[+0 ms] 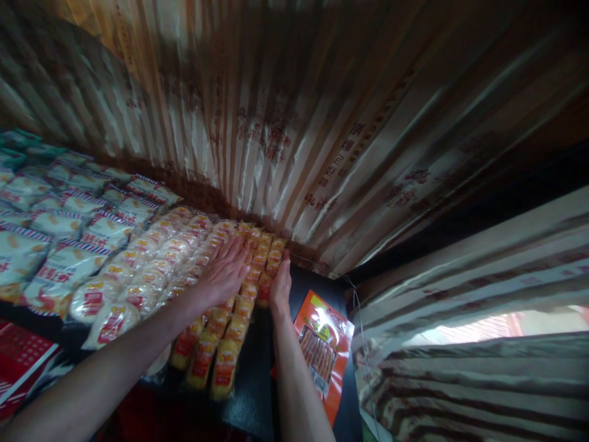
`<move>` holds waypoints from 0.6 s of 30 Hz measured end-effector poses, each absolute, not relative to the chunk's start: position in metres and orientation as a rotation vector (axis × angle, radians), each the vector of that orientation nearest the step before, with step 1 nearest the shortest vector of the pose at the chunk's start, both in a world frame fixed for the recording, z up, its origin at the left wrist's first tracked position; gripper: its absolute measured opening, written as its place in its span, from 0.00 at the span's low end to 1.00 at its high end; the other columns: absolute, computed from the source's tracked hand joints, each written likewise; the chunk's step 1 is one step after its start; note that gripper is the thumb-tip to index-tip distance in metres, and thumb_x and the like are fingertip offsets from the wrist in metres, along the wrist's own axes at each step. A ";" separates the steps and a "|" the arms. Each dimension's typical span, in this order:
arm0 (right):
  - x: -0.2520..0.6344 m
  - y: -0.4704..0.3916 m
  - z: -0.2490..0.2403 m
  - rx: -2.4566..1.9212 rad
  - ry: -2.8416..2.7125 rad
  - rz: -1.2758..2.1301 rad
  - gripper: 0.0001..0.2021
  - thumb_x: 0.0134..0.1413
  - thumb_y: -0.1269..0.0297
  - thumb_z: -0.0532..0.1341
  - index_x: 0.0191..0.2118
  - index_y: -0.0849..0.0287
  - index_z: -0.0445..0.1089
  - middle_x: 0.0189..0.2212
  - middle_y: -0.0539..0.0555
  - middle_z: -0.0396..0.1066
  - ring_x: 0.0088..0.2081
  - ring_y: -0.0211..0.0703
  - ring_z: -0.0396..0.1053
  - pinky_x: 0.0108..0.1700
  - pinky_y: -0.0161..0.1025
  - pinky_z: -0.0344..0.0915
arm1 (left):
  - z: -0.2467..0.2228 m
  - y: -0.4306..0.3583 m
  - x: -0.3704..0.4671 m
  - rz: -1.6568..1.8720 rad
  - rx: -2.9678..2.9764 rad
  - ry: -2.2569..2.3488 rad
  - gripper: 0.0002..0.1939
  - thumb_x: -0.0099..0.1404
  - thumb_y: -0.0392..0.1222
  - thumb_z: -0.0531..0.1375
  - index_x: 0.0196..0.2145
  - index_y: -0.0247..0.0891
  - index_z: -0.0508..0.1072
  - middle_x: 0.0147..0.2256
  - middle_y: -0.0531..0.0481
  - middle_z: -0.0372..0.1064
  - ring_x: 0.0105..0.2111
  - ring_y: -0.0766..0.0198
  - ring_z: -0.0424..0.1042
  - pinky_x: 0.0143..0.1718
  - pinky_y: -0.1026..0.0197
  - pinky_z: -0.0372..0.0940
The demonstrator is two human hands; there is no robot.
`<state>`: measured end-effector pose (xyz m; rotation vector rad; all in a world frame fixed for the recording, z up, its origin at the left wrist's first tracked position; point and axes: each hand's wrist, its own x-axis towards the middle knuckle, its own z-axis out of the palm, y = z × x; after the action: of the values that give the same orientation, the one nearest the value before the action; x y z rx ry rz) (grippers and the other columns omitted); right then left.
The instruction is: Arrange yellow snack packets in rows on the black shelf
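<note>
- Plainly, both hands are straight-fingered and grip nothing: the left hand [225,273], toward eight o'clock, lies flat, palm down, over yellow, rounded, clear-wrapped cakes with red-and-orange labels [225,362].
- The right hand [280,287], at six o'clock, stands on edge beside the outermost column of those cakes, palm turned toward it; whether it presses on them I cannot tell.
- The yellow cakes fill several columns around seven o'clock, running up to the back of a dark, slightly glossy tabletop [253,377].
- Next to them, toward half past eight, sit pale, round cakes in clear film [113,320]; at nine o'clock, white bags with blue-and-red striped edges [67,270].
- Near half past five, a glossy orange packet with a clear window [340,344] lies just beyond the right hand.
- A red-and-white printed box [21,362] shows at eight o'clock, below the table edge.
- Pleated, brown-and-cream curtain cloth with dark characters [271,132] hangs across twelve o'clock; between three and four, daylight enters through a gap in striped folds [460,270].
</note>
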<state>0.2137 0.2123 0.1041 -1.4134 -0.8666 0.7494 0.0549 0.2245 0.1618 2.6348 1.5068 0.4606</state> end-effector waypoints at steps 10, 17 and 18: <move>0.209 0.217 0.101 -1.386 -0.822 0.784 0.37 0.57 0.40 0.42 0.63 0.62 0.52 0.65 0.56 0.47 0.65 0.41 0.45 0.65 0.42 0.40 | 0.154 0.235 0.053 0.310 2.674 1.514 0.26 0.69 0.46 0.41 0.61 0.34 0.57 0.64 0.41 0.48 0.64 0.55 0.46 0.63 0.46 0.42; 0.216 0.209 0.101 -1.359 -0.764 0.793 0.36 0.57 0.41 0.42 0.63 0.62 0.53 0.64 0.56 0.49 0.65 0.40 0.46 0.65 0.41 0.41 | 0.155 0.233 0.052 0.415 2.714 1.490 0.25 0.69 0.46 0.42 0.61 0.39 0.56 0.63 0.42 0.49 0.64 0.54 0.45 0.63 0.44 0.42; 0.218 0.207 0.102 -1.365 -0.761 0.787 0.37 0.57 0.41 0.42 0.63 0.63 0.53 0.64 0.57 0.49 0.65 0.41 0.46 0.65 0.41 0.41 | 0.155 0.231 0.053 0.450 2.728 1.479 0.25 0.69 0.46 0.43 0.61 0.38 0.56 0.63 0.42 0.49 0.64 0.54 0.45 0.63 0.43 0.41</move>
<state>0.2177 0.2072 0.1017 -1.3653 -0.7609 0.7870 0.0529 0.2310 0.1551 2.7282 1.4787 0.4498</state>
